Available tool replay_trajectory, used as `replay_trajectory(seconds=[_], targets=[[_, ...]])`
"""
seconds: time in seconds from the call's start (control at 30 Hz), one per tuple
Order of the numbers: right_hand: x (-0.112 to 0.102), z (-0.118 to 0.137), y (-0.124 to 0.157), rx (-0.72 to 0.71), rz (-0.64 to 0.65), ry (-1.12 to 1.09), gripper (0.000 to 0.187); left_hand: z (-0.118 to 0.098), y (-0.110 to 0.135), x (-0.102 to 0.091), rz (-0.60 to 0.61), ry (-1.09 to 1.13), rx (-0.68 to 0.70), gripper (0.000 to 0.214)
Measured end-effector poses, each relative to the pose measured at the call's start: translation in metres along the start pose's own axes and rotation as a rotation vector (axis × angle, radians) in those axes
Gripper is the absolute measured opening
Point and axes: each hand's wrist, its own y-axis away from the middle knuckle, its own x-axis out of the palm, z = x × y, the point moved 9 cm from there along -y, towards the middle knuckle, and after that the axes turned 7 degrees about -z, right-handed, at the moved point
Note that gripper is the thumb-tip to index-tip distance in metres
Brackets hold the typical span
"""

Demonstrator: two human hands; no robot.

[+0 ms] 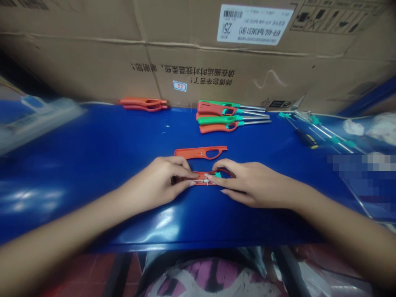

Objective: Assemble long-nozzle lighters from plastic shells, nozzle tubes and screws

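Orange shell at frame centre, inner side up. Left hand: grip pinched on its left end. Right hand: grip closed about its right part, fingertip at pale rod. Judged risk: uneven fingertip pressure could tip pale rod or green piece out.

Near the middle of the frame I see an orange casing half, lying crosswise, hollow side up. A slim whitish part runs lengthwise inside, by the lower edge; a teal piece sits further right, partly hidden.
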Motion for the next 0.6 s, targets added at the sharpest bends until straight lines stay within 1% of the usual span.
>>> replay_trajectory(seconds=[0.07, 0.2, 0.33, 0.47, 0.6], targets=[[-0.001, -0.001, 0.0, 0.004, -0.019, -0.002, 0.047, 0.001, 0.0, 0.0, -0.006, -0.001, -0.009, 0.021], [-0.005, -0.005, 0.0, 0.009, -0.102, -0.044, 0.041, 0.002, 0.0, 0.0, -0.01, 0.004, -0.024, 0.021], [-0.009, -0.002, -0.001, -0.037, -0.15, -0.039, 0.041, 0.0, 0.0, -0.001, -0.01, 0.006, -0.004, 0.019], [-0.008, 0.005, -0.002, -0.091, -0.121, -0.036, 0.044, 0.001, 0.001, -0.003, -0.052, 0.009, 0.007, 0.018], [-0.005, 0.006, -0.002, -0.076, -0.069, -0.03, 0.047, 0.003, 0.001, -0.003, -0.066, 0.006, -0.009, 0.016]])
